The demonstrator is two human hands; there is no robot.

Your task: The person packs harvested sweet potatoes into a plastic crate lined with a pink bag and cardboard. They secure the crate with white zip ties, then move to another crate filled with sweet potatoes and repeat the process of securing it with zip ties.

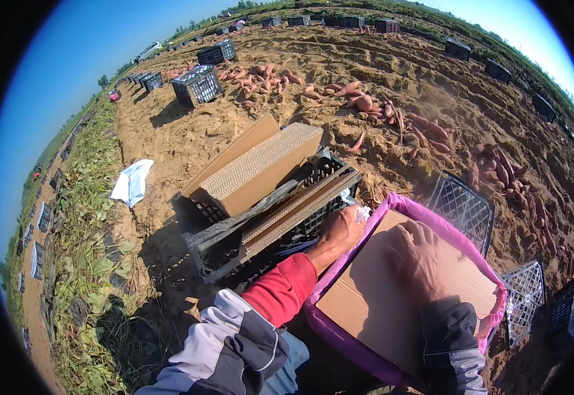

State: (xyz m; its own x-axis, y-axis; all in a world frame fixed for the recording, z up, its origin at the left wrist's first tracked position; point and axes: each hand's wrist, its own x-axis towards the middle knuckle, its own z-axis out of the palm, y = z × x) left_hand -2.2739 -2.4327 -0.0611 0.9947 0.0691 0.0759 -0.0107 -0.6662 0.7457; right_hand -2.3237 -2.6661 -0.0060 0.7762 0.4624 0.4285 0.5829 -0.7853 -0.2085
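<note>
My left hand (pixel 342 231) is closed around a white, crumpled piece of what looks like plastic (pixel 363 213), between two crates. Flat on a cardboard sheet (pixel 361 291) rests my right hand (pixel 418 256), fingers a little bent and holding nothing. That sheet covers the inside of a crate lined with pink fabric or film (pixel 334 276); whatever lies under it is hidden. Left of it, a black plastic crate (pixel 208 271) carries a thick stack of cardboard pieces (pixel 267 170), narrower cardboard strips (pixel 299 215) and a dark, weathered strip (pixel 242 217).
Sweet potatoes (pixel 366 102) lie in heaps along the sandy soil. Dark lattice panels (pixel 464 210) sit to the right. A white sheet or bag (pixel 134 182) is on the ground at left, beside cut vines (pixel 87 247). Farther crates (pixel 198 85) stand across the field.
</note>
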